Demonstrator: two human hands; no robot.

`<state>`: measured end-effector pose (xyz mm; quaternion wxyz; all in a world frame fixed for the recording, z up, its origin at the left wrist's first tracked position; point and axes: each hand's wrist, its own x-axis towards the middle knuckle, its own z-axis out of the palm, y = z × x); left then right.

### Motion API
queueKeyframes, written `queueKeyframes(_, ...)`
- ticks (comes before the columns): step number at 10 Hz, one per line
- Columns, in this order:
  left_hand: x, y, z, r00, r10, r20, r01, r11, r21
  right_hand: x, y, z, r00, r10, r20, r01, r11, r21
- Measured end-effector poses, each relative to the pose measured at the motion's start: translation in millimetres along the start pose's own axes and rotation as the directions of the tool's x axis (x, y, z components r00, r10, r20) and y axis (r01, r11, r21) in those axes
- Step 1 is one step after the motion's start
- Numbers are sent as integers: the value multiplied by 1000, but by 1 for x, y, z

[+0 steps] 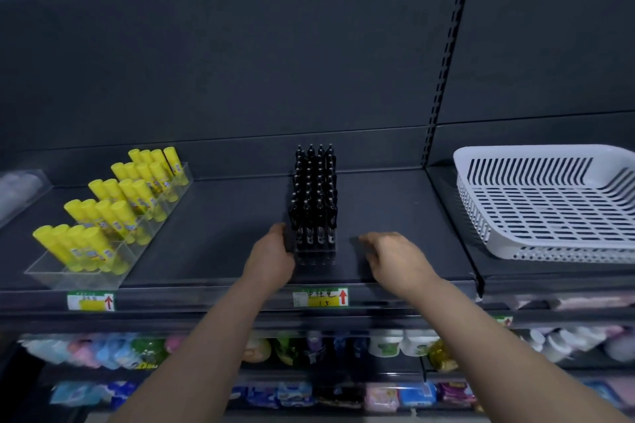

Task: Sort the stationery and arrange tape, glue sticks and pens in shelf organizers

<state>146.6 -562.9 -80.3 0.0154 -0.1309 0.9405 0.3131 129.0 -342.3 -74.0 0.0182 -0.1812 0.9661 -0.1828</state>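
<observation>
On the dark shelf (213, 237), mid-width, the clear pen organizer (314, 257) runs its long axis front to back, its near end just behind the front edge. The black pens (314, 189) stand upright in rows. The left hand (273, 251) holds its near left wall. The right hand (391, 256) hovers just right of it, fingers loosely curled, grasping nothing. Shelf surface shows on both sides. Yellow glue sticks (113, 213) stand well apart to the left, a white basket (498, 237) to the right.
</observation>
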Motion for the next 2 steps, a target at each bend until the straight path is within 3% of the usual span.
queueKeyframes(2, -17, 10, -8, 995, -5, -102, -15, 982, -191, -15, 6, -18, 998, -3, -64, -2, 998, -68)
